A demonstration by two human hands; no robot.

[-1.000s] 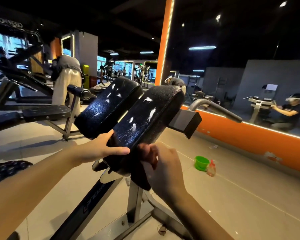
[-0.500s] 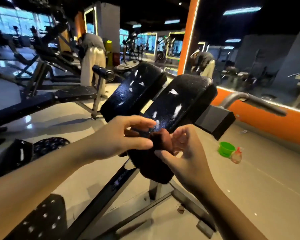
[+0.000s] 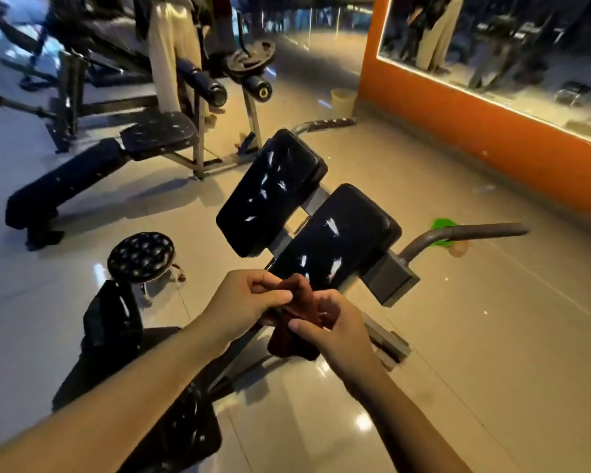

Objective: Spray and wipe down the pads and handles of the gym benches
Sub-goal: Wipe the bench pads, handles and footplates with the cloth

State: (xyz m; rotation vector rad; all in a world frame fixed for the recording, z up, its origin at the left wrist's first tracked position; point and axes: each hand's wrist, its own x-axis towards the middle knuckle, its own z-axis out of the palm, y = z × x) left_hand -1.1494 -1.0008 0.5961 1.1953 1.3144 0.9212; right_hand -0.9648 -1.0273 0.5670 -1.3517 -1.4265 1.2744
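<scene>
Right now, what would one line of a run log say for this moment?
phase: handling cloth | left hand: pinches cloth | right hand: grips cloth | right pad: white marks | left pad: white marks

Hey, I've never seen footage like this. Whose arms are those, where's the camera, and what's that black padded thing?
The camera sits on a person's head, looking forward and down, so the hands you see are their own. The left hand and right hand both pinch a dark red cloth between them. Just beyond stands a gym bench with two tilted black pads, the left pad and the right pad, both flecked with white; spray or wear, I cannot tell. A grey handle sticks out to the right, with a green tub behind it. Further back is a flat bench, and a mirror on the orange wall.
</scene>
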